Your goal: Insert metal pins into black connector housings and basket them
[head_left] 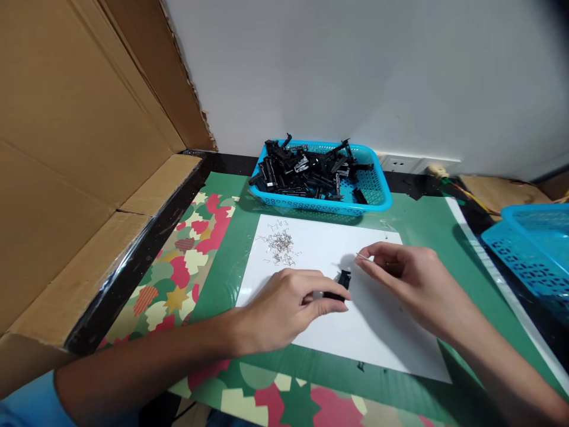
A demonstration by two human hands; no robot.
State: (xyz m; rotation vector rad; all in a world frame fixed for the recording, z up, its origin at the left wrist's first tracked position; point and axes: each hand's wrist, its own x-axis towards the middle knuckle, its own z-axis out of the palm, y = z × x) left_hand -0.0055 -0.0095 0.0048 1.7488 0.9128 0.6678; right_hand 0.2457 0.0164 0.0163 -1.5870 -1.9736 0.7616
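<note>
My left hand (297, 299) is closed around a small black plastic part (344, 279), held low over the white sheet (377, 344); its lower portion is partly hidden by my fingers. To the right, my right hand (395, 270) pinches a thin, light-coloured pin-like piece (363, 257) between thumb and forefinger, its tip pointing left. The two hands are apart, with the black part between them. Beyond my left hand, a loose pile of tiny metal clips (281, 244) is spread over the sheet; single pieces are too small to make out exactly.
A blue basket (320, 206) full of black plastic parts stands behind the sheet. Another blue basket (533, 261) is at the right edge. Cardboard (80, 148) walls off the left side. A wall socket (400, 163) and cables are at the back right. Small black scraps (361, 367) lie near the front.
</note>
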